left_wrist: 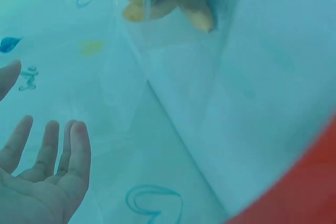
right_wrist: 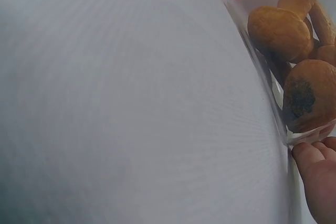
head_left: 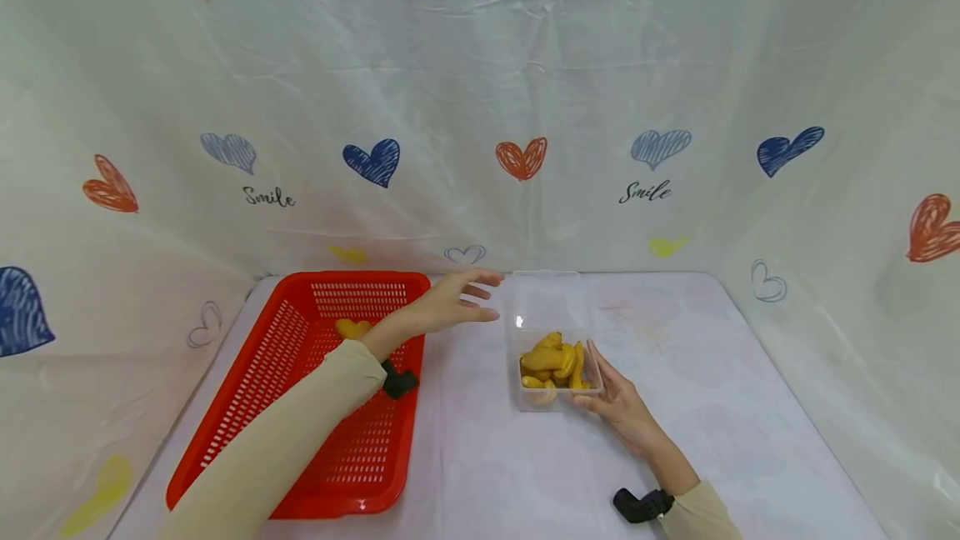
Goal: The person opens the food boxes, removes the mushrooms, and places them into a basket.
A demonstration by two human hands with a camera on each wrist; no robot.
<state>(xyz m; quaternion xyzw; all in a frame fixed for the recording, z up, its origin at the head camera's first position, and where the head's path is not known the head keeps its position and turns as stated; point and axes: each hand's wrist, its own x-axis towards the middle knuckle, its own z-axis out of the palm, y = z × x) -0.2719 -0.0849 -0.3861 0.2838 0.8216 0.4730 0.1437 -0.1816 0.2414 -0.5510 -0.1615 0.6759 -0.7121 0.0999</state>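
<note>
A clear plastic box (head_left: 525, 402) with its lid (head_left: 551, 298) raised at the back stands on the table and holds several yellow-brown mushrooms (head_left: 551, 357). In the right wrist view, a mushroom (right_wrist: 278, 32) with a rounded cap shows through the box wall. My right hand (head_left: 618, 407) holds the box at its right side, thumb at the front corner and fingers along the wall. My left hand (head_left: 453, 302) hovers between the red basket and the lid, fingers spread and nothing in them. Its parted fingers (left_wrist: 79, 150) also appear in the left wrist view.
The red plastic basket (head_left: 408, 440) stands on the left, under my left forearm, with a yellow mushroom (head_left: 351, 328) near its back. A white sheet (head_left: 465, 90) printed with hearts hangs behind and beside the white table (head_left: 720, 407).
</note>
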